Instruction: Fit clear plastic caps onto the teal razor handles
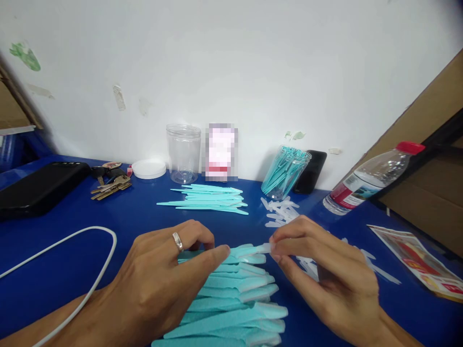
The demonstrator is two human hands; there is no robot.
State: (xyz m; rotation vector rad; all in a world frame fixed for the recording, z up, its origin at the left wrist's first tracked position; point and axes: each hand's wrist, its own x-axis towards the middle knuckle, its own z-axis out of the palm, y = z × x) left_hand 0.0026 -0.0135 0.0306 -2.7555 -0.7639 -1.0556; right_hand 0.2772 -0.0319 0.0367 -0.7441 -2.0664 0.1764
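My left hand [166,270], with a ring on one finger, is closed on the handle of a turquoise eyebrow razor [246,251]. At the razor's tip my right hand [321,265] pinches a small translucent cap [266,247] between thumb and fingers. Below and between the hands lies a row of turquoise razors [224,318] with translucent caps over their right ends. Loose translucent caps [280,211] lie in a pile beyond my right hand, and more lie partly hidden beneath it. Farther back is a small heap of turquoise razors [210,198] without visible caps.
Along the wall stand a clear empty jar [183,154], a pixelated upright rectangle [221,152], a jar of turquoise sticks [285,173] and a black phone [311,171]. A water bottle [369,183] leans right. Left are keys [112,185], a white lid [149,168] and a white cable [104,228].
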